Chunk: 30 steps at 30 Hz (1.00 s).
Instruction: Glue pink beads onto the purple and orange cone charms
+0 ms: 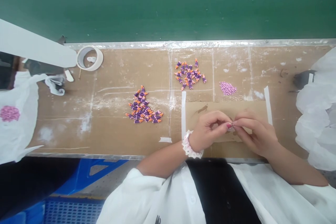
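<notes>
My left hand (210, 129), with a white frilly scrunchie (191, 145) round its wrist, is closed in a pinch at the thumb and forefinger. Opposite it, my right hand (256, 131) pinches too, and the fingertips of both meet. Whatever they hold is too small and too covered to name. Both hands hover over a taped-down piece of cardboard (194, 106). Just beyond it lie a heap of tiny pink pieces (228, 88) and a loose group of small purple-and-orange figurines (190, 74). A second group of the same figurines (144, 108) lies to the left.
A roll of masking tape (99, 59) stands at the back left beside a white post (39, 43). White plastic (23, 126) with pink pieces on it lies far left. Crumpled white plastic bags (319, 119) fill the right edge. Cardboard (118, 133) covers the table.
</notes>
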Tool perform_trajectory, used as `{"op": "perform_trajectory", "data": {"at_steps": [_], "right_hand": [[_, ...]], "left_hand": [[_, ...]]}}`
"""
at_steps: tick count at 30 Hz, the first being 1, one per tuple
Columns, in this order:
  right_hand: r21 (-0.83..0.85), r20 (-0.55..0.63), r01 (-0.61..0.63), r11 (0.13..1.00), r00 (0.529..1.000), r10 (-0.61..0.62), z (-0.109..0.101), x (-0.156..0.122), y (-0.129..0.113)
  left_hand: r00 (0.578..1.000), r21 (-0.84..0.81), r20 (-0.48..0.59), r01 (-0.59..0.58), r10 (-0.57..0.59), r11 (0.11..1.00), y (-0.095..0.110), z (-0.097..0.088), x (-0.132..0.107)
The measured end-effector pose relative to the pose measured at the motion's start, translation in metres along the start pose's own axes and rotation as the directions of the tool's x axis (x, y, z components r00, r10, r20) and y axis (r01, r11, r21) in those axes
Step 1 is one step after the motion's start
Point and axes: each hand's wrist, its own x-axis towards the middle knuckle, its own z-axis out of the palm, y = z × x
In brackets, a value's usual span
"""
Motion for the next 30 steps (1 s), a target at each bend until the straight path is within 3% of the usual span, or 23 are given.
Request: {"op": "perform_trajectory", "data": {"at_steps": [5,9,14,17,23,26,28,30], "right_hand": [[0.003,-0.008,-0.019,1.0,1.0,0.019,0.002,0.0,0.001],[0.013,0.004,-0.017,1.0,1.0,0.017,0.001,0.001,0.002],[0.06,0.075,0.001,0.998,0.997,-0.005,-0.005,0.005,0.004],[0.071,0.125,-0.028,0.997,0.992,0.019,-0.008,0.007,0.006],[0.164,0.161,-0.084,0.983,0.985,0.057,-0.01,0.004,0.009],[0.228,0.157,-0.077,0.971,0.987,0.041,-0.011,0.001,0.012],[0.239,0.146,-0.082,0.968,0.988,0.048,-0.012,-0.002,0.016],[0.213,0.128,-0.093,0.973,0.989,0.066,-0.013,-0.004,0.019]], "left_hand": [[0.976,0.181,-0.042,-0.203,0.214,0.962,0.0,0.004,-0.001],[0.929,0.296,-0.036,-0.343,0.369,0.892,-0.002,0.006,-0.001],[0.874,0.457,0.087,-0.461,0.478,0.76,-0.001,-0.001,0.002],[0.868,0.52,0.154,-0.477,0.472,0.708,0.001,-0.006,0.003],[0.87,0.524,0.174,-0.479,0.462,0.704,-0.003,-0.001,0.001],[0.883,0.562,0.234,-0.465,0.407,0.684,-0.004,-0.008,0.007],[0.929,0.688,0.233,-0.366,0.288,0.627,0.001,-0.024,0.011],[0.983,0.845,0.125,-0.176,0.134,0.504,0.012,-0.05,0.012]]}}
